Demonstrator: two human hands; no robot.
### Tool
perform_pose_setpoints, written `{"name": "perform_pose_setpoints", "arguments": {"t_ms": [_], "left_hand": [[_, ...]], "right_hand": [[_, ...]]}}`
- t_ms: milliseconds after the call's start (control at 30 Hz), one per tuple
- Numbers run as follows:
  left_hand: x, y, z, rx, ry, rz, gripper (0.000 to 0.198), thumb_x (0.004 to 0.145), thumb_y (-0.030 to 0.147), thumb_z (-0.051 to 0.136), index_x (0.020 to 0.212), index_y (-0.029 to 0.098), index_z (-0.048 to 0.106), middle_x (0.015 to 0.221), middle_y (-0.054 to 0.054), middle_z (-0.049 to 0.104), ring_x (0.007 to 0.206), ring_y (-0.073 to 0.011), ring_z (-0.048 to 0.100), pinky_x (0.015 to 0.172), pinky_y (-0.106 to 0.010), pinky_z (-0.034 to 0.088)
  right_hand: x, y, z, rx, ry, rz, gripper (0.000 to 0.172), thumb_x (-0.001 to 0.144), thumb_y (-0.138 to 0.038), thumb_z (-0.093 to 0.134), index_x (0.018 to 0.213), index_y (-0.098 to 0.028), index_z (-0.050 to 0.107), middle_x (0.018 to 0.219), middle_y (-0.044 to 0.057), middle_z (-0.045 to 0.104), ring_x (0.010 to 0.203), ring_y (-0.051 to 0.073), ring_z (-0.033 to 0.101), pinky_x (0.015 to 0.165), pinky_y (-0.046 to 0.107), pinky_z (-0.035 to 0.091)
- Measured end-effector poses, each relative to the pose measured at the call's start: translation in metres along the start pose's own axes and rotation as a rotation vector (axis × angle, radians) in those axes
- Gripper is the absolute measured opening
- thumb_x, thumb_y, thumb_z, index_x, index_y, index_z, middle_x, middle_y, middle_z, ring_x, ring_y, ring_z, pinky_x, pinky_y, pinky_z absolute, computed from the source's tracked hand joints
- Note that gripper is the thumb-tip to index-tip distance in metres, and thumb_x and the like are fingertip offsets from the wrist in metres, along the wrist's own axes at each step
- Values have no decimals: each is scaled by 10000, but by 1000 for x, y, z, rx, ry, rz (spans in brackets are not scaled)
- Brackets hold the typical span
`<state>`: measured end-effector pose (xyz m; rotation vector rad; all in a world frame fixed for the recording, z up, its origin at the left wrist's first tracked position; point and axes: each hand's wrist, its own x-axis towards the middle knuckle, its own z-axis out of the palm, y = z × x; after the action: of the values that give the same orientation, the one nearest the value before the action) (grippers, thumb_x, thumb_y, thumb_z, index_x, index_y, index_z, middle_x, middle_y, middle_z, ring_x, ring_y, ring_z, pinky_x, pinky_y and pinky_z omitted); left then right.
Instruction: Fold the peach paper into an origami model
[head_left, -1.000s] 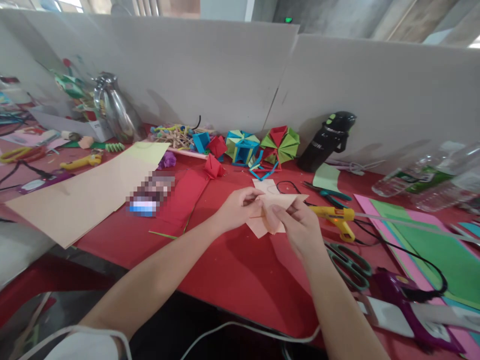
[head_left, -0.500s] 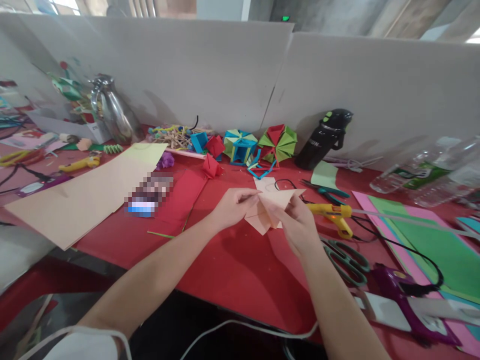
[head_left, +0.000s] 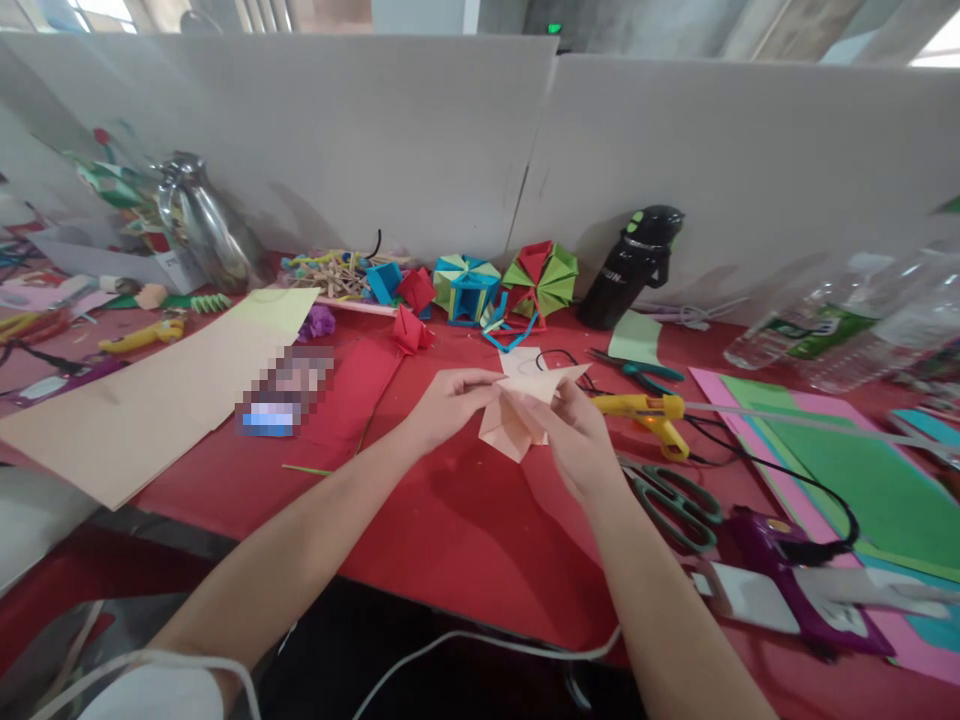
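Between my two hands, above the red table (head_left: 450, 530), is a folded piece of peach paper (head_left: 513, 425) with creased flaps. My left hand (head_left: 455, 405) pinches its left edge between thumb and fingers. On the other side my right hand (head_left: 576, 430) grips the paper, the thumb lying over a raised flap. Some of the folds are hidden behind the fingers. A pale paper scrap (head_left: 523, 362) lies just behind the work. Close to my right hand rest a yellow glue gun (head_left: 649, 412) and dark green-handled scissors (head_left: 675, 505).
To the left lie large peach sheets (head_left: 150, 400), a blurred-out phone (head_left: 285, 392) and red paper (head_left: 352, 385). Folded paper models (head_left: 466, 290), a black bottle (head_left: 630, 270) and a steel jug (head_left: 214, 230) line the back. A purple power strip (head_left: 802, 590) and green sheets (head_left: 847, 460) occupy the right.
The whole view has shifted a little, so things appear slightly farther left. Both hands still hold the peach paper, with its flap tilted slightly differently.
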<state>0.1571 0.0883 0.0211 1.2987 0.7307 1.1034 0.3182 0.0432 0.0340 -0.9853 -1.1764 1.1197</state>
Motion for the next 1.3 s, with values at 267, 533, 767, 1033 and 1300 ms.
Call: {"name": "perform_pose_setpoints", "arguments": {"t_ms": [267,533,767,1033,1300], "left_hand": [[1,0,0,116,88,118,230,749,373,722,853,168,744,884,-66,746,817,-178,673,777,-299,506],[3,6,-5,40,232,157,228,751,359,712,843,152,732,860,-67,744,763,-166,667,730,-293,513],[6,5,-8,-14,265,126,238,751,378,715,828,153,705,789,-38,713,708,-131,632,662,-248,486],[3,5,-9,-3,98,11,416,624,358,824,923,147,627,790,-38,680,667,-134,627,596,-248,495],[4,7,-13,63,54,-29,420,650,409,803,911,122,643,794,-64,679,678,-148,642,593,-254,495]], "right_hand": [[-1,0,1,-62,-18,-16,353,747,-410,742,1011,-238,582,945,41,722,872,207,681,833,369,532],[3,7,-4,-482,266,-143,442,679,-476,760,973,-204,572,1093,102,631,918,231,625,756,388,528],[4,8,-5,-242,133,88,634,623,-444,806,1132,-189,528,825,52,692,739,208,653,702,373,532],[4,8,-7,-275,197,45,587,605,-417,813,1085,-172,580,753,30,689,676,185,630,651,334,508],[4,10,-8,-224,131,22,589,637,-387,804,1132,-177,563,794,37,719,678,174,645,679,334,521]]}}
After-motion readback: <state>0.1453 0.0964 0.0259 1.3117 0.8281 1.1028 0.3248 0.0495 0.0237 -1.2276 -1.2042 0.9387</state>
